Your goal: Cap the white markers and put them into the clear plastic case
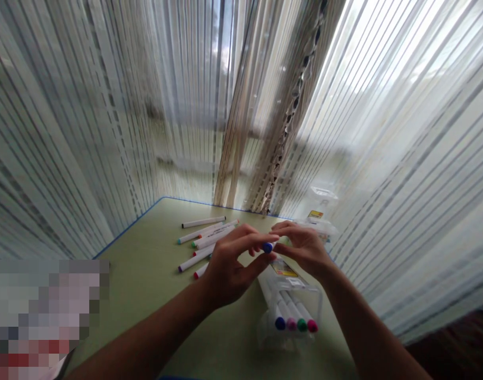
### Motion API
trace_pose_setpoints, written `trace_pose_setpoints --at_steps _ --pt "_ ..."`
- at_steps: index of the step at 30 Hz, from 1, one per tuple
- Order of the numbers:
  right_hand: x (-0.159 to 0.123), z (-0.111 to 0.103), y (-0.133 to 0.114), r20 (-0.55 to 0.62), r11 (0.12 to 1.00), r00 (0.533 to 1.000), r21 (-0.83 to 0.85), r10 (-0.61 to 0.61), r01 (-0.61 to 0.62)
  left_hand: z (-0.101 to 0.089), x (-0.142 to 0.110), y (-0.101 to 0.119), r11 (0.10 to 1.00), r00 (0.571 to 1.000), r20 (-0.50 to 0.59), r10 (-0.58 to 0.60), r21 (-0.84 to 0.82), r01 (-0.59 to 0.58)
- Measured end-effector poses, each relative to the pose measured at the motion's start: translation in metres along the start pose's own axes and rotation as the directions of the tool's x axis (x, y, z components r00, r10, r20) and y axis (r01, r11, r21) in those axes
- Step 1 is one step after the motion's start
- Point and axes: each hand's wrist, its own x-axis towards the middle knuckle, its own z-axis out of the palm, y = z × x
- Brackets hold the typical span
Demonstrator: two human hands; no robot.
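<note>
Both hands meet over a green table (154, 264). My left hand (231, 264) pinches a white marker with a blue cap (268, 246) between thumb and fingers. My right hand (304, 248) touches the same marker from the other side, fingers curled around it. Below them a clear plastic case (291, 306) lies on the table with several markers inside, their blue, pink, green and magenta caps facing me. Several loose white markers (207, 237) lie on the table just beyond my left hand.
Sheer striped curtains (106, 132) hang close around the table's far and side edges. A clear plastic lid or package with a yellow label (318, 219) lies at the far right. The table has a blue rim (126, 229).
</note>
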Motion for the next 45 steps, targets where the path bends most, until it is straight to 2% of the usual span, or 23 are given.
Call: trace_pose_setpoints --at_steps 13,22,27,30,35,45 --pt "-0.001 -0.004 0.002 0.023 1.000 1.000 0.002 0.017 -0.017 0.001 -0.003 -0.006 1.000 1.000 -0.020 -0.002 0.020 0.003" --pt "0.000 -0.004 0.001 -0.002 0.997 0.998 0.021 0.070 -0.070 -0.002 -0.003 -0.007 0.993 0.994 -0.076 -0.081 0.075 0.087" --pt "-0.002 -0.004 0.002 0.013 0.988 0.991 0.077 0.131 -0.132 -0.002 -0.002 -0.007 0.998 0.996 -0.072 -0.055 0.017 0.056" --pt "-0.003 -0.002 0.000 0.034 0.982 0.989 0.120 0.145 -0.148 -0.001 -0.002 -0.005 1.000 0.999 -0.035 -0.001 -0.016 0.000" --pt "-0.001 0.002 -0.007 0.041 0.995 0.997 0.070 0.068 -0.071 0.005 -0.004 0.000 0.995 0.996 0.035 0.081 -0.065 -0.079" --pt "0.000 -0.001 -0.012 0.056 0.999 0.998 0.014 -0.035 0.034 0.007 -0.008 -0.003 0.995 0.994 0.066 0.084 -0.056 -0.080"
